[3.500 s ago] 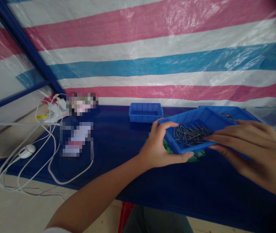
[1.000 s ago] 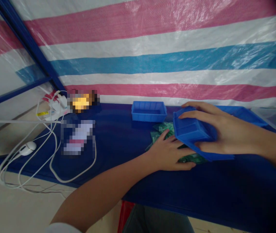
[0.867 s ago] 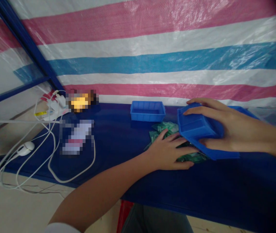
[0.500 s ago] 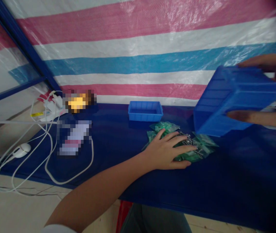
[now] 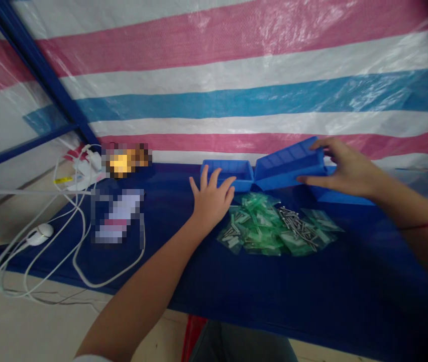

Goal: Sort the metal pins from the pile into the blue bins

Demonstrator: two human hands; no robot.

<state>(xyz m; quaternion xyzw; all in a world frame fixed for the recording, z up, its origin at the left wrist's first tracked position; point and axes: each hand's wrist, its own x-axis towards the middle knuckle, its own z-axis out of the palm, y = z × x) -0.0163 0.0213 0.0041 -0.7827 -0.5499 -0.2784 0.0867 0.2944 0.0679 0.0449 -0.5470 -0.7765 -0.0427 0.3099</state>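
Observation:
My right hand (image 5: 344,168) grips the right end of a blue plastic bin (image 5: 289,163), which is tilted with its right side raised. The bin's lower left end is close beside a second, smaller-looking blue bin (image 5: 236,186) resting flat on the table. With fingers spread, my left hand (image 5: 212,201) hovers at the front left of that second bin; whether it touches the rim I cannot tell. In front of the bins lies a pile of small clear-and-green plastic bags (image 5: 261,226), with loose metal screws (image 5: 299,226) on its right part.
Another blue bin (image 5: 340,195) is partly hidden behind my right hand. White cables (image 5: 80,251) and a power strip (image 5: 86,168) occupy the left side, near a blurred-out flat object (image 5: 119,216). A striped plastic sheet (image 5: 236,105) hangs behind the blue table (image 5: 274,286).
My left hand has left the bags and moved up and left to the second bin. My right hand has brought the tilted bin leftward and down, beside that bin.

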